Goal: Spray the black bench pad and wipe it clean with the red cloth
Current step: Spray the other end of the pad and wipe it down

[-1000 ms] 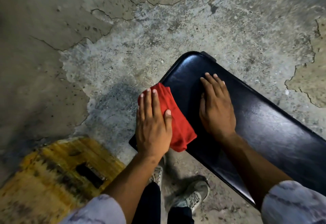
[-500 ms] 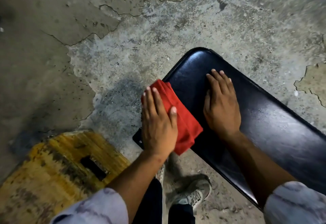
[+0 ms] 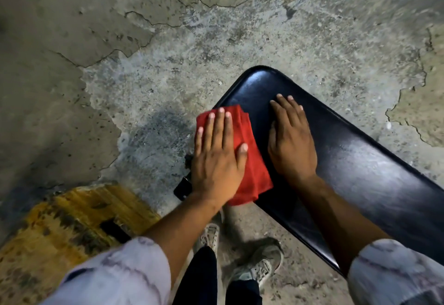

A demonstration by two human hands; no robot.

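Note:
The black bench pad point(image 3: 372, 180) runs from the middle of the view down to the right, glossy with faint streaks. A folded red cloth point(image 3: 254, 168) lies over its near left edge, close to the rounded end. My left hand point(image 3: 216, 158) presses flat on the cloth, fingers spread and pointing away from me. My right hand point(image 3: 290, 146) rests flat on the bare pad just right of the cloth and holds nothing. No spray bottle is in view.
The floor is cracked, patchy concrete point(image 3: 168, 69). A worn yellow block point(image 3: 72, 223) sits at lower left. My two shoes point(image 3: 259, 266) stand below the pad's near edge. A small black part point(image 3: 183, 188) sticks out beside my left wrist.
My left hand has slid the red cloth a little further onto the pad, toward my right hand. The right hand has stayed in place on the pad.

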